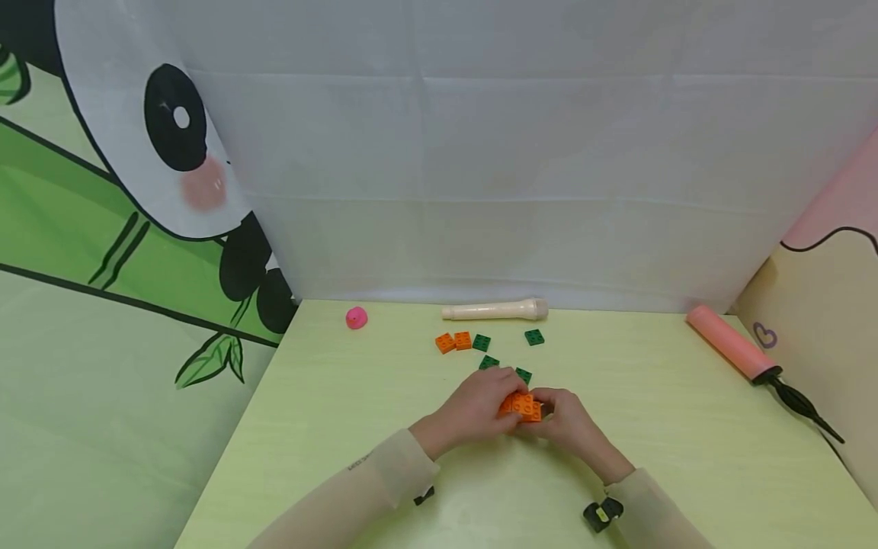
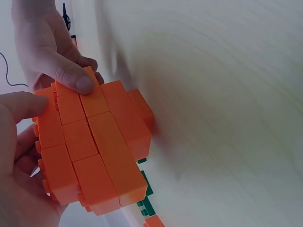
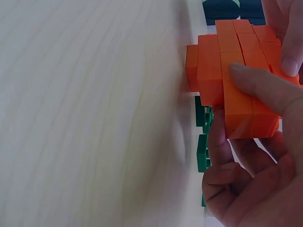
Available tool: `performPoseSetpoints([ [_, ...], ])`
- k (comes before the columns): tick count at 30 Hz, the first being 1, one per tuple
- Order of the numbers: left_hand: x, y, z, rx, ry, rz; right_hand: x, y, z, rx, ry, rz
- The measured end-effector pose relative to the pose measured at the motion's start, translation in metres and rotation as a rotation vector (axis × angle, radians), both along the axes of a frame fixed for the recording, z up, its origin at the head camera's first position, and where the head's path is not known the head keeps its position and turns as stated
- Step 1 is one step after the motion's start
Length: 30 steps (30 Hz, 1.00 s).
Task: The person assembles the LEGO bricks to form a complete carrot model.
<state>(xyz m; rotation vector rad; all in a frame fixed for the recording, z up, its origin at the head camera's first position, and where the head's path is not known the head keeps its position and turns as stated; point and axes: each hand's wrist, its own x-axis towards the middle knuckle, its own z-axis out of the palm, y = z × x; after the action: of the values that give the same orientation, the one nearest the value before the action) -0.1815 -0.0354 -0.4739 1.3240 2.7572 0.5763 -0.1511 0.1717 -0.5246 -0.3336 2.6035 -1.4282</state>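
Both hands hold one stack of joined orange toy building bricks (image 1: 527, 408) just above the table, towards its front. My left hand (image 1: 480, 404) grips the left side; in the left wrist view its thumb lies on the edge of the stepped orange stack (image 2: 90, 146). My right hand (image 1: 565, 421) pinches the other side, its thumb pressed flat on a brick face and its fingers curled beneath, as the right wrist view shows. Just beyond the hands lie green bricks (image 1: 524, 375), partly hidden by them.
Two loose orange bricks (image 1: 454, 341) and more green bricks (image 1: 534, 337) lie farther back on the pale table (image 1: 329, 457). Behind them are a cream tube (image 1: 495, 309) and a pink round piece (image 1: 357, 317). A pink pump (image 1: 734, 345) with a black nozzle lies at right.
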Motion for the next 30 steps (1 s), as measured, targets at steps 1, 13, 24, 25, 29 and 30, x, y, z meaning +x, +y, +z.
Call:
performPoseSetpoints([
  [1, 0.0005, 0.0002, 0.0004, -0.004, -0.001, 0.006, -0.0001, 0.0, 0.0, 0.002, 0.001, 0.0],
  [13, 0.0018, 0.0032, 0.0024, 0.008, -0.065, 0.067, -0.0003, -0.0011, -0.0001, 0.022, -0.026, -0.028],
  [24, 0.001, 0.0005, 0.0007, 0.003, -0.075, 0.057, 0.0004, -0.0042, -0.0011, 0.013, -0.036, -0.052],
  [25, 0.001, 0.0005, 0.0006, -0.009, -0.059, 0.052, 0.0003, -0.0041, -0.0011, 0.013, -0.034, -0.047],
  [29, 0.0018, -0.0003, 0.0, -0.03, -0.02, 0.036, 0.0002, -0.005, 0.0008, 0.022, -0.031, -0.032],
  [30, 0.0019, -0.0005, -0.0003, -0.029, -0.015, 0.032, 0.0001, -0.0053, 0.0014, 0.026, -0.031, -0.032],
])
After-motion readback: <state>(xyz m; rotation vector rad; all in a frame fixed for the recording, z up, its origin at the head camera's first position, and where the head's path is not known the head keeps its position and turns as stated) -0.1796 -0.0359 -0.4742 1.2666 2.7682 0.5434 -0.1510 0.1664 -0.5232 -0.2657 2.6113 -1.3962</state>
